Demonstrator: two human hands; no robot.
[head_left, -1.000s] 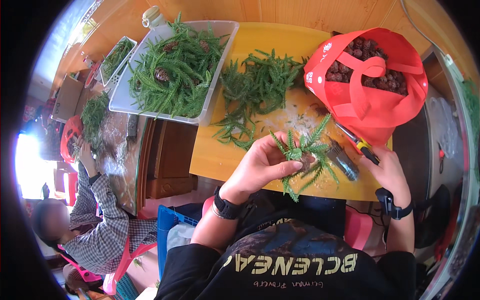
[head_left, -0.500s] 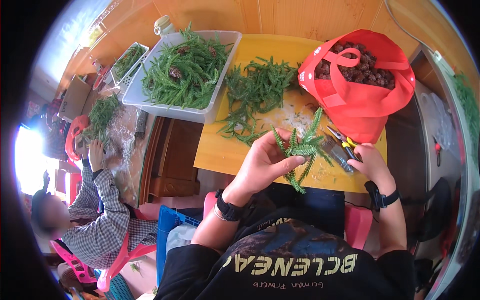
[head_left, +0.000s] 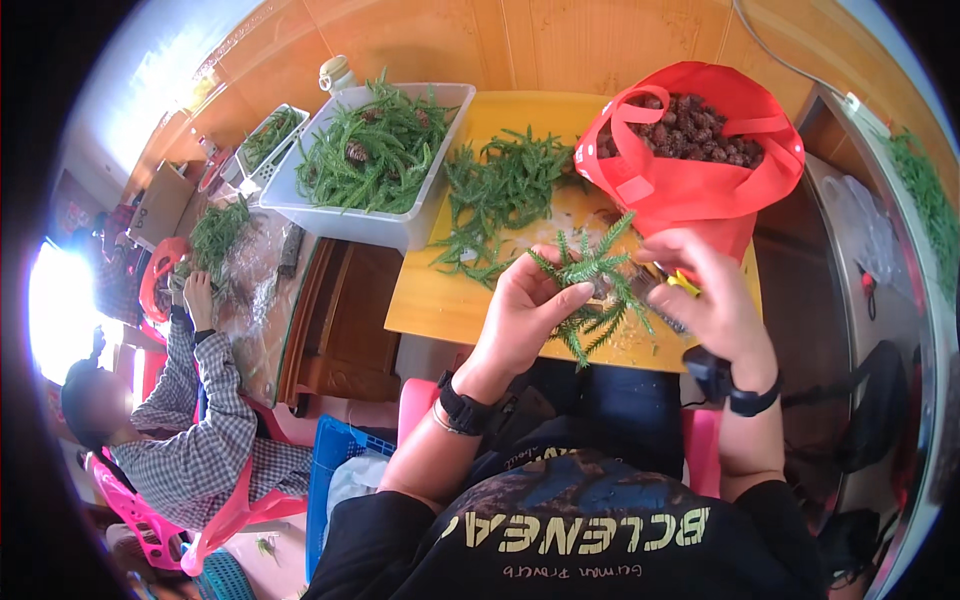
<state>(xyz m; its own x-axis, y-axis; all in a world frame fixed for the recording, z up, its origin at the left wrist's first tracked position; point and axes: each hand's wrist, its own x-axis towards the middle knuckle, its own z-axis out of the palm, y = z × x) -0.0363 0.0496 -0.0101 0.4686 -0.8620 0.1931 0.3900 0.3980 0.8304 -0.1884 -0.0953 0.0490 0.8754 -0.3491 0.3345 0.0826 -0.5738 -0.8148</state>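
My left hand (head_left: 535, 305) pinches a green artificial pine sprig (head_left: 598, 270) between thumb and fingers above the yellow board. Just right of the sprig, my right hand (head_left: 705, 295) hovers with thumb and index finger apart; nothing shows between them. Below it lie yellow-handled pliers (head_left: 684, 283), partly covered by the hand. A bundle of thin dark pieces (head_left: 668, 318) on the board is mostly hidden by the right hand and sprig. Behind my left hand spreads a pile of green sprigs (head_left: 510, 180).
A red bag (head_left: 690, 195) full of brown pine cones (head_left: 705, 135) stands at the back right. Back left is a clear plastic bin (head_left: 425, 215) of greenery and cones. Further left, a person in a checked shirt (head_left: 190, 460) works at another table (head_left: 262, 310).
My right hand has lifted from beside the pliers and moved left toward the sprig. The left hand keeps its pinch on the sprig. The whole view has shifted slightly.
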